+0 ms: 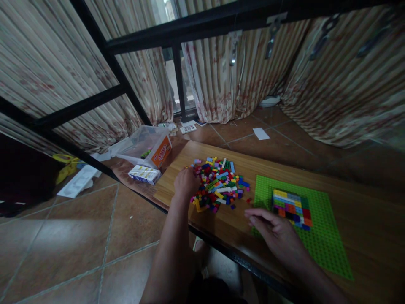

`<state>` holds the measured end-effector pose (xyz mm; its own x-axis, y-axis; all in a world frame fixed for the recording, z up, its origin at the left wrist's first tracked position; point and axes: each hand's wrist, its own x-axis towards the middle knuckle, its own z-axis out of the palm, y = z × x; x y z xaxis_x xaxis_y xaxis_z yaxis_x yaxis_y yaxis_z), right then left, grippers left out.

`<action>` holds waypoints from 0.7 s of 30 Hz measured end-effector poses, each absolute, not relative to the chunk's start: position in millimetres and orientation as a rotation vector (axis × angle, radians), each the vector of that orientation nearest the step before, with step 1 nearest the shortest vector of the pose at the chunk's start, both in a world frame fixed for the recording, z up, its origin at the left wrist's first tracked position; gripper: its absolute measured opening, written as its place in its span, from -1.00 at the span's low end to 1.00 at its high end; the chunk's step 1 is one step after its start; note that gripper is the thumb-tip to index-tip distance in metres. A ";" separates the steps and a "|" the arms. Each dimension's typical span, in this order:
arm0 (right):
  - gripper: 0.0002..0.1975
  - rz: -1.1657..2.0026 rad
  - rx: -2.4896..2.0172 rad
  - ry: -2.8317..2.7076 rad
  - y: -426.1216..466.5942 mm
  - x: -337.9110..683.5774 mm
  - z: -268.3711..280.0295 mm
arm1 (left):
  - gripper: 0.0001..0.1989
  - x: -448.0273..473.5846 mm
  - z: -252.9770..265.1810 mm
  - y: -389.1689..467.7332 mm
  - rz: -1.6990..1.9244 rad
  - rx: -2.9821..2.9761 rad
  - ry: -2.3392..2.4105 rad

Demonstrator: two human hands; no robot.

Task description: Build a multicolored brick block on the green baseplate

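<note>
My left hand (186, 183) is at the left side of a heap of loose toy building bricks (218, 183). Its fingers curl down into the bricks, and what they grip is hidden. Over the left front part of a green baseplate (325, 236) hovers my right hand (274, 228), with fingers loosely stretched and nothing visible between them. Just beyond that hand, a multicoloured block of bricks (292, 207) in tidy rows sits on the baseplate. The heap mixes red, blue, yellow, white, green and purple pieces of various lengths.
The wooden tabletop (221, 223) carries heap and baseplate. Left of it are a clear plastic bin (144, 143) with an orange label and a small white-and-blue box (144, 174). Black metal bars (133, 101) and curtains (221, 84) stand behind. Papers (261, 134) lie on the tiled floor.
</note>
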<state>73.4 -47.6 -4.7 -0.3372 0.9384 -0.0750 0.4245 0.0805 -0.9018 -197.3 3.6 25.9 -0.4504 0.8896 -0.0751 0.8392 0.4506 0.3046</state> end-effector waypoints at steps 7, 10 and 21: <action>-0.72 1.230 -1.353 -1.859 -48.3 74.9 -3.0 | -0.81 -195.0 27.4 4.3 0.263 1.499 2.472; -0.72 1.249 -1.365 -1.856 -48.4 74.5 -1.9 | -0.83 -195.3 30.1 4.1 0.316 1.519 2.437; -0.70 1.417 -1.269 -1.472 -42.6 63.7 1.9 | -0.81 -174.0 36.9 -3.0 0.988 1.791 1.536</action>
<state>63.7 -42.6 1.9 -0.2563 0.9578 -0.1300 0.1666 -0.0887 -0.9820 -174.0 -3.0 36.9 0.0649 0.9841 0.1653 0.5589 -0.1731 0.8110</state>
